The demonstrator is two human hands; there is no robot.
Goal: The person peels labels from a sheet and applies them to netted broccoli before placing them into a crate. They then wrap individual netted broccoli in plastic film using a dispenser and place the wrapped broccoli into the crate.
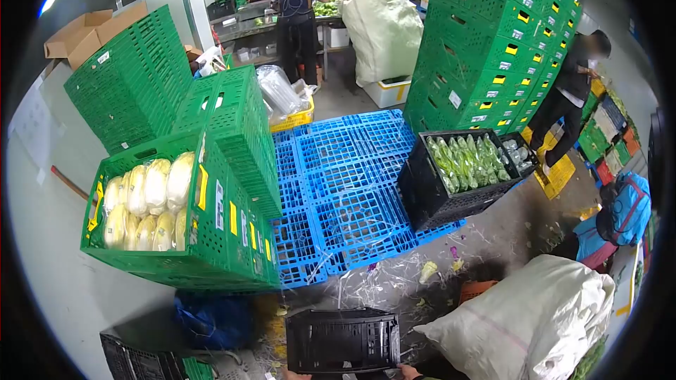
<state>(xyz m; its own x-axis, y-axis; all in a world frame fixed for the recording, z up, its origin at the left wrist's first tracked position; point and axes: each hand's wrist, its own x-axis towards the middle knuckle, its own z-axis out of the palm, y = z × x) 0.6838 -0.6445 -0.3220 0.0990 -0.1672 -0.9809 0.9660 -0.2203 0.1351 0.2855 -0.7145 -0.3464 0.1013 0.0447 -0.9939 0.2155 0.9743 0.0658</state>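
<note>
Hands (407, 371) grip a black crate (343, 341); cabbages (148, 193) fill a green crate (141, 264).

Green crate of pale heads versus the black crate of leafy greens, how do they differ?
The green crate holds plump, pale heads; the black crate holds slimmer, bright green bagged greens.
The green crate tops a stack at the left; the black one is at the right of the blue pallets.
Both are open-topped and well filled.
</note>
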